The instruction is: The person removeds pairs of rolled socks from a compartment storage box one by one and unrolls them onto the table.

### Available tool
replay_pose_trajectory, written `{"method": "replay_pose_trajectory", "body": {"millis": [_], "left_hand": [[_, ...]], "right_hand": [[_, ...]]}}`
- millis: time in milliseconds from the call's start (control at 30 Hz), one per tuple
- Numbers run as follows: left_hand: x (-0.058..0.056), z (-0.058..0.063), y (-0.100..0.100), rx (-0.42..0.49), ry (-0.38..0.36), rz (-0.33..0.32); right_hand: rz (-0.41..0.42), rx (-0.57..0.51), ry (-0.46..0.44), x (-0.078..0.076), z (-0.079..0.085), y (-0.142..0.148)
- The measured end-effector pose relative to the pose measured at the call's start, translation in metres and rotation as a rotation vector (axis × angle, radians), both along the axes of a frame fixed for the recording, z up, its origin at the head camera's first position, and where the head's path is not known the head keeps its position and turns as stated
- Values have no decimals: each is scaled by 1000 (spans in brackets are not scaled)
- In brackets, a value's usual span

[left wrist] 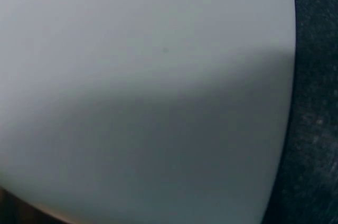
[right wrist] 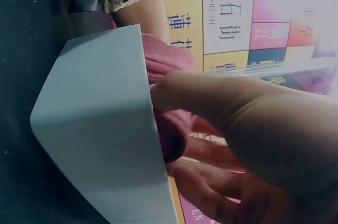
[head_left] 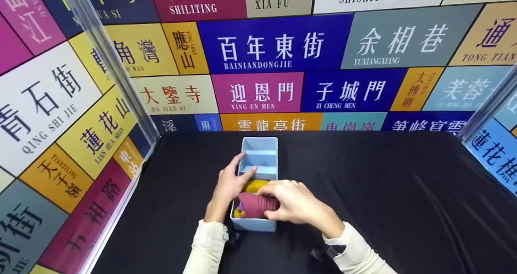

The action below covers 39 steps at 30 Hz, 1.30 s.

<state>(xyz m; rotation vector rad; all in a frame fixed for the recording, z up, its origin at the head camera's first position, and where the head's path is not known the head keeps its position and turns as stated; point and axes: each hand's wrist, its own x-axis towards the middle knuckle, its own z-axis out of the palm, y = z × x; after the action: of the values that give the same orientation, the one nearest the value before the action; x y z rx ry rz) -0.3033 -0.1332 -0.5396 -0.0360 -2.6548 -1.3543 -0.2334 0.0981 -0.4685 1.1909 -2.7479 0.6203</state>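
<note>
A long light blue storage box [head_left: 254,224] with dividers stands on the black cloth. Near its front end, my right hand [head_left: 295,203] grips a dark pink ribbed fabric roll [head_left: 256,205], which looks like a rolled sock, between thumb and fingers. The roll sits partly inside the front compartment. My left hand [head_left: 226,185] holds the box's left wall, its thumb reaching over the rim. Behind the pink roll lies a yellow fabric piece [head_left: 254,184]. In the left wrist view, the box wall [left wrist: 158,23] fills most of the picture and hides the fingers.
The black tablecloth [head_left: 363,185] spreads on both sides of the box. Colourful panels with printed place names [head_left: 274,44] rise behind and at the sides. The box's far compartments [head_left: 260,145] show bare blue walls.
</note>
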Motion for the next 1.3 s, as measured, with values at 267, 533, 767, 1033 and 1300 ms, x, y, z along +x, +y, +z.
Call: {"method": "replay_pose_trajectory", "body": {"millis": [267, 533, 767, 1033, 1300], "left_hand": [[-1, -1, 0, 4, -21, -4], [-1, 1, 0, -6, -35, 13], [0, 0, 0, 3, -14, 12], [-1, -2, -1, 1, 3, 6], [1, 0, 0, 22, -20, 0]], "right_hand": [[5, -115, -65, 1, 1, 8], [76, -334, -161, -7, -2, 19], [100, -491, -289, -10, -5, 38], [86, -532, -316, -10, -6, 61], [53, -480, -308, -9, -8, 84]]}}
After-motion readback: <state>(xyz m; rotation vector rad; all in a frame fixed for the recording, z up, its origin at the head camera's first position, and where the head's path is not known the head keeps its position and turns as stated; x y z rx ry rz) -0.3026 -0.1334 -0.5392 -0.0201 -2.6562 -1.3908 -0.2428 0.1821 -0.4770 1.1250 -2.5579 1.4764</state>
